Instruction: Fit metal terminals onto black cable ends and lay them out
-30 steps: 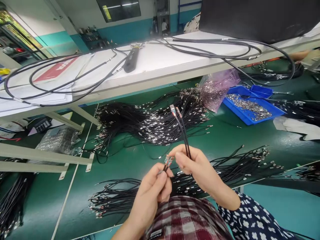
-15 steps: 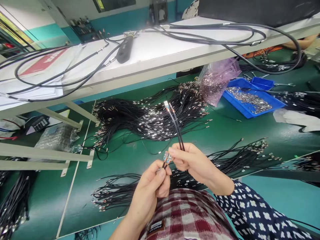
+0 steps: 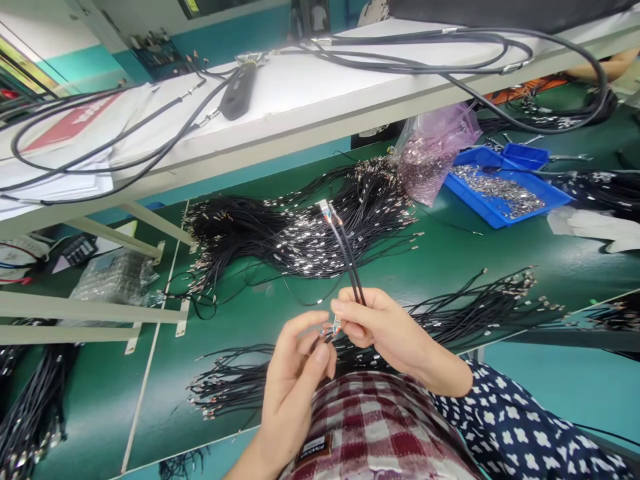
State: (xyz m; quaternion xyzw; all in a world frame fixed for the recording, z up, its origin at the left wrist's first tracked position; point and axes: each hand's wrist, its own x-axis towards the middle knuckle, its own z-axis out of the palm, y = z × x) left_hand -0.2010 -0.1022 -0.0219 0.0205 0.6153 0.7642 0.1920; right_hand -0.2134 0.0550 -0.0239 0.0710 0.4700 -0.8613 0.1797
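Just below the centre of the frame, your right hand [image 3: 375,323] grips two thin black cables with silvery tips [image 3: 353,280], low enough, it seems, to leave those tips exposed. Your left hand [image 3: 290,377] curls near more metal-tipped cable ends [image 3: 337,325]; I cannot tell whether it grips. Above, a black cable heap [image 3: 270,237] lies on the glossy green desk [image 3: 450,260], apparently within reach.

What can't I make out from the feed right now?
All in the head view:
Lower cable ends: too small, and partly covered by the left hand and right hand.
Near cable bundle: middle partly hidden by the hands and plaid clothing.
Metal pieces in the blue tray: too small to tell apart.
Another person's arm: cut off by the right edge.
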